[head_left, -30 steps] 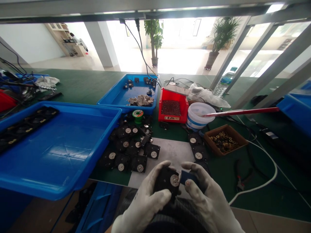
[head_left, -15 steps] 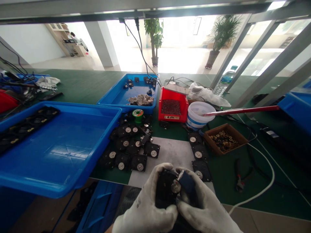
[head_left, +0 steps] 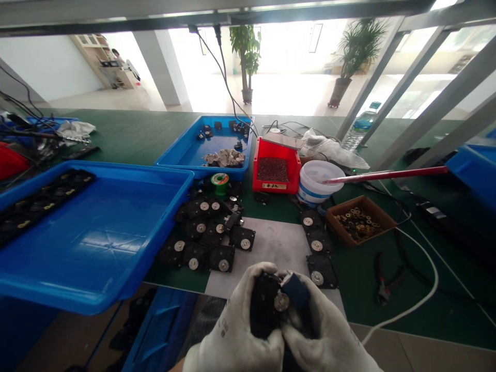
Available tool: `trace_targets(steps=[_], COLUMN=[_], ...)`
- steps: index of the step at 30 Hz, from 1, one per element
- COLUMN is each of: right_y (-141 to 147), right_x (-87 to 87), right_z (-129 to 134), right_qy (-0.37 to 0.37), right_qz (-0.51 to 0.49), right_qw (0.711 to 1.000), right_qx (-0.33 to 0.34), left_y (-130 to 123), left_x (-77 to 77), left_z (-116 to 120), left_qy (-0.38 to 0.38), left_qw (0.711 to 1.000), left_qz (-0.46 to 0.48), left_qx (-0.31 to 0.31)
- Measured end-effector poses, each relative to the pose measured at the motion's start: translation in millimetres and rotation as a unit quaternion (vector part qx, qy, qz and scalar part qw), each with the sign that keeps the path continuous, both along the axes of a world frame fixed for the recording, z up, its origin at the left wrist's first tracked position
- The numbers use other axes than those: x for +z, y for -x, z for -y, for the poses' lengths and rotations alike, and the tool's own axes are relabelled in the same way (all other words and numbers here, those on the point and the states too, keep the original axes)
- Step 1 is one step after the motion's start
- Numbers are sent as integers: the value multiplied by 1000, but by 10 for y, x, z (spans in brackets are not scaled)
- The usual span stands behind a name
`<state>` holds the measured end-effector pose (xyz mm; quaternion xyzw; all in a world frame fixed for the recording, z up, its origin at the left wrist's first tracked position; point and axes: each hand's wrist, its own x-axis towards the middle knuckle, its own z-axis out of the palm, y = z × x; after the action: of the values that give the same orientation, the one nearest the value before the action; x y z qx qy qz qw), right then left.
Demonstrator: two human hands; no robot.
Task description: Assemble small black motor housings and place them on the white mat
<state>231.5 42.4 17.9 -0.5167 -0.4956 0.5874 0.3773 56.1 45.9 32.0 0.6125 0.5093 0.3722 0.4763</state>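
Note:
In a white glove, my left hand [head_left: 236,325] is closed around a black plastic housing [head_left: 262,302] with a round silver metal disc [head_left: 281,301] on its face. My right hand [head_left: 333,328], gloved alike, grips a dark blue block-like part [head_left: 297,290] with a silvery end, held against the housing's right side. Fingers and thumbs hide much of both parts, so how they join cannot be seen. Similar black housings with silver discs lie beyond my hands, some left of a white sheet [head_left: 271,243] and some at its right edge [head_left: 321,271].
A large blue tray [head_left: 116,232] is at left, a smaller one [head_left: 186,139] behind. A red bin [head_left: 275,173] of small brown pieces, a white tub [head_left: 320,181] with a red-handled tool, a cardboard box [head_left: 358,219] of brass-coloured rings, and pliers [head_left: 383,289] lie to the right.
Both hands keep their hold on the housing and the blue part. The parts have shifted only slightly between the fingers; the view has tilted a little.

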Motion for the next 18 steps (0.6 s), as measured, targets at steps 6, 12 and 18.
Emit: trace_targets(steps=[6,12,18], right_y=[11,40,-207], right_x=[-65,2,12], right_z=[-30,-95,-229], right_qy=[-35,10,-15], right_qz=[40,-14,6], right_qw=[999,1000,993], right_qx=[8,2,-116], left_y=[-39,-28,62], left_x=[-113,-136,-244], left_z=[-22,-51,-74], left_qy=[-7,54,213], left_qw=[1000,995,952], left_qz=[23,72,216], left_qx=[11,33,22])
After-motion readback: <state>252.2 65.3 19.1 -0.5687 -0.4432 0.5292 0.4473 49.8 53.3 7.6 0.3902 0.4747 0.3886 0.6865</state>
